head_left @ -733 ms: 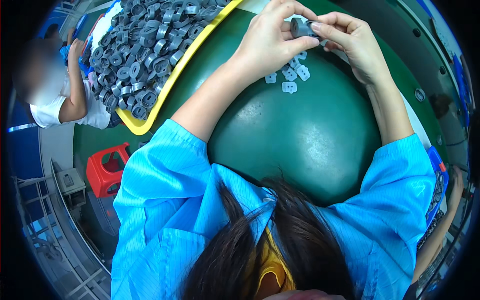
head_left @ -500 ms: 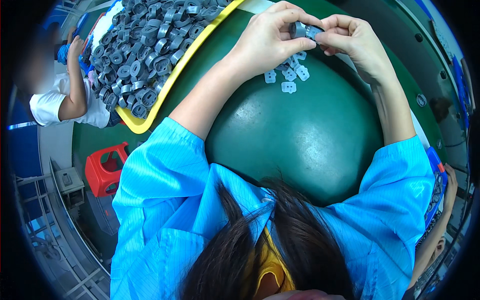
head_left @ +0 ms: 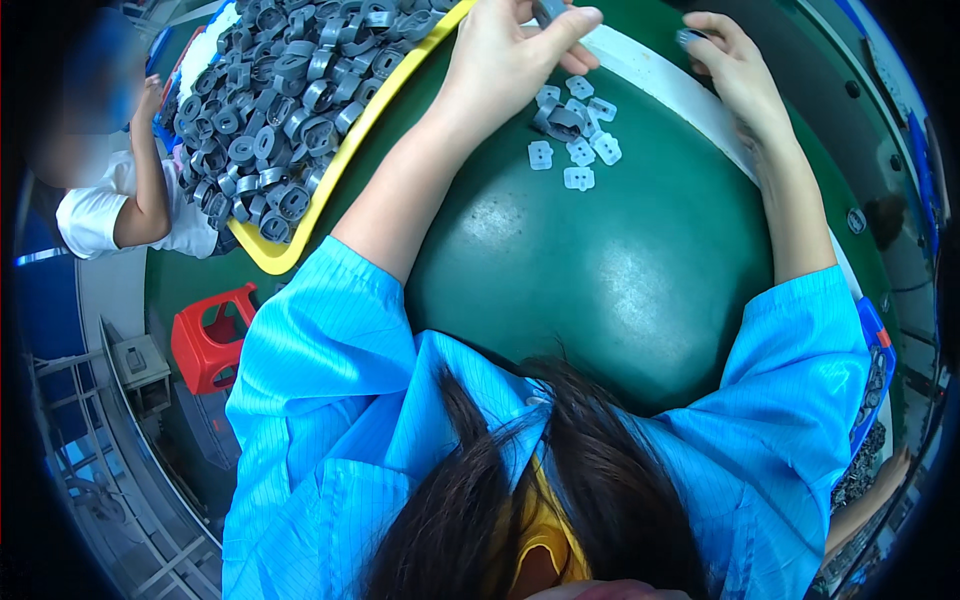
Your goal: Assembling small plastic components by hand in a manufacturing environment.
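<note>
My left hand [head_left: 500, 60] is at the top edge of the view, its thumb and fingers closed on a grey plastic ring-shaped part [head_left: 548, 12], partly cut off. My right hand [head_left: 738, 70] is apart from it, to the right over the green surface, fingertips pinched on a small grey piece [head_left: 688, 37] whose kind I cannot make out. Below my left hand several small translucent plastic plates [head_left: 579, 178] with holes lie loosely grouped on the green tabletop [head_left: 560, 260]. A grey ring-shaped part [head_left: 564, 122] rests among them.
A yellow-rimmed bin [head_left: 275, 257] heaped with grey ring-shaped parts [head_left: 265, 145] stands at the left. Beyond it a person in a white shirt [head_left: 125, 205] works. A red stool [head_left: 208, 340] is lower left. At the far right are a blue tray [head_left: 872, 385] and another person's arm [head_left: 870, 505].
My hands have come apart: the left moved up and left with the grey ring, the right moved right. The plates and a grey ring beneath are now more exposed.
</note>
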A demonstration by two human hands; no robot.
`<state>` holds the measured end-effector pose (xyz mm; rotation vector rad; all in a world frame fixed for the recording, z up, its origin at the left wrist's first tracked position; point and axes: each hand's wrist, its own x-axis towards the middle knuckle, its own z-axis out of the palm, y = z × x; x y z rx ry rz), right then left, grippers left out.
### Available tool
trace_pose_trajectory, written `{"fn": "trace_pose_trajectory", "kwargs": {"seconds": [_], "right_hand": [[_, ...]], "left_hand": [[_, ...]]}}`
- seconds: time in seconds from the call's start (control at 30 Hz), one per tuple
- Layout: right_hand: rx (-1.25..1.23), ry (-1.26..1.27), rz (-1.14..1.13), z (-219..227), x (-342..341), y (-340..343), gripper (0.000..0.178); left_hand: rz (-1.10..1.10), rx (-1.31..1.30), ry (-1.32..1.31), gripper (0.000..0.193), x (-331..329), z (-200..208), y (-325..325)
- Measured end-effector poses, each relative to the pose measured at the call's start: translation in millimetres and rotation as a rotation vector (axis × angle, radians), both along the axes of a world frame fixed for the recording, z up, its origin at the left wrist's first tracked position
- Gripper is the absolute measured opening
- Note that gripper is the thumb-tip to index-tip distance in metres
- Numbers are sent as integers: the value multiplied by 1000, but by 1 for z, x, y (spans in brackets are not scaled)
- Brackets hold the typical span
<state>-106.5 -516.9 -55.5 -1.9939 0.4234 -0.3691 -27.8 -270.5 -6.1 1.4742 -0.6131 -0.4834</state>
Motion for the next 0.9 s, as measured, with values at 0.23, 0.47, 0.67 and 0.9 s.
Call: {"fn": "trace_pose_trajectory", "kwargs": {"seconds": [0.23,0.47,0.67,0.9], "right_hand": [[-777,-92,-185,-5,-3,-24,40],[-624,-295,546,35,-12,88,19],[-621,-83,539,46,-23,91,14],[111,-41,406,53,-21,73,9]], "left_hand": [[-164,-72,195,38,31,-32,12],[-311,-309,432,34,43,-48,14],[-163,-56,-9,40,18,-31,11],[-98,-69,-253,37,0,-27,1]]}}
